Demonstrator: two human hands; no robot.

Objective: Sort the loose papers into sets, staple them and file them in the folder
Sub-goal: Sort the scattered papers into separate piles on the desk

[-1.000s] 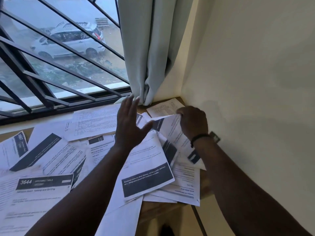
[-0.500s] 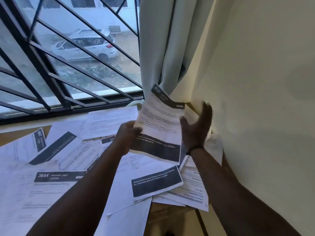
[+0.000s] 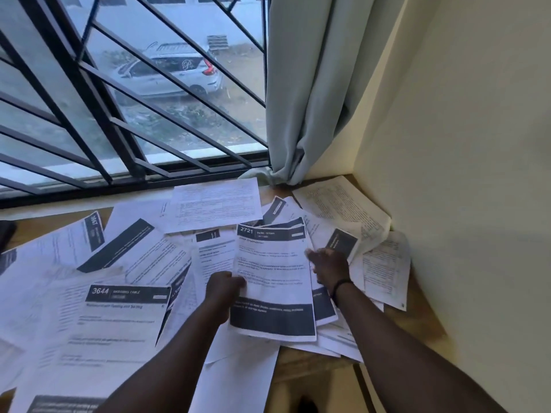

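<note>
Pinched at its left edge by the left hand, sheet 2721 sat centre frame, raised for reading; right hand steadied its right edge, grip unclear. Loose papers covered the desk lower left; probably sorting by header number.

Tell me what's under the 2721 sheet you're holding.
Under the 2721 sheet, gripped by the left hand with the right hand at its edge, more printed sheets fan out. Their text is mostly covered.
</note>
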